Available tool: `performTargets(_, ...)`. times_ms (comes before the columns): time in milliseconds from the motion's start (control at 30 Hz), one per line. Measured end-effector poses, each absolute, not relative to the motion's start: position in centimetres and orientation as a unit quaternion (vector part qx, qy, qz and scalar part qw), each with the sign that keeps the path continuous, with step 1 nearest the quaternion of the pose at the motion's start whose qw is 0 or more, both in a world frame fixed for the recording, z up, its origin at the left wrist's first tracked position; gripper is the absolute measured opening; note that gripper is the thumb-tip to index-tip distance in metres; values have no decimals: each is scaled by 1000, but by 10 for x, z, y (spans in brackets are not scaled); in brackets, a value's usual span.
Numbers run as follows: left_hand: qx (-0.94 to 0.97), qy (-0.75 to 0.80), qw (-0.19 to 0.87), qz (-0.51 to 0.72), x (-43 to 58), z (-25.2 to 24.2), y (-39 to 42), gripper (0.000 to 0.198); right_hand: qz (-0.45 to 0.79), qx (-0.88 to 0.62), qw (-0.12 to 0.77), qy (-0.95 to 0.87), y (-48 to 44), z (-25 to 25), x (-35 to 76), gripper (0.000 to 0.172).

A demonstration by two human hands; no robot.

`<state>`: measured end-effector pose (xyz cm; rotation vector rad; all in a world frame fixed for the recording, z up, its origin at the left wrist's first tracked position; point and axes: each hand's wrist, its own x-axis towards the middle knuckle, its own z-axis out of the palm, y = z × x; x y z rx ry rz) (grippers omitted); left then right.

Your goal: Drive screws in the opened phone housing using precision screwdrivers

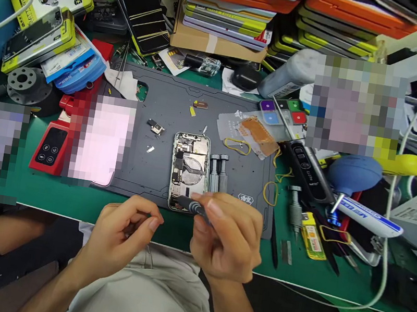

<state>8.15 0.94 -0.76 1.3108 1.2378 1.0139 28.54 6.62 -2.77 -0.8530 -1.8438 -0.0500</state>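
An opened phone (191, 169) lies on the dark grey work mat, its inner parts, boards and a round coil showing. My right hand (227, 235) is closed on a dark grey, pen-like tool (191, 205) with pale rings. The tool's end is over the phone's lower edge; whether it touches cannot be seen. My left hand (125, 232) is at the table's front edge, left of the phone, fingers curled and thumb near the index finger, with nothing visible in it. Grey screwdrivers (218, 173) lie right beside the phone.
The mat (133, 154) holds a small metal part (155, 127), rubber bands (237, 146) and an orange-brown piece (258, 135). A red device (50, 147) stands left. Right are a black pen-shaped tool (307, 169), blue blower (355, 175) and white cable (392, 217). Stacked boxes (230, 17) rise behind.
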Motion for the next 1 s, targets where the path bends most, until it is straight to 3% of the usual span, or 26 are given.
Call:
performTargets(100,543,517,508,424,83,-9,10,27,-58,-373,530,-760,65,-26,285,57)
performTargets(367,541,554,471,423,87,-2,8,29,-10,-365,545,-755,68,-20,282,66)
performTargets(433,586,579,411,390,86,6,12,24,-3,-365,546,-754,68,-19,282,66)
performTargets(600,703,615,119,338,76,24,40,13,50,-355,554,-751,67,-15,281,64)
performTargets(767,755,616,-42,222,74,29,72,16,66,-369,546,-749,67,-12,282,66)
performTargets(867,761,619,-113,160,73,26,84,15,73,-365,555,-744,67,-14,280,70)
performTargets(1000,770,610,-130,131,70,23,93,16,83,-384,547,-740,68,-17,278,76)
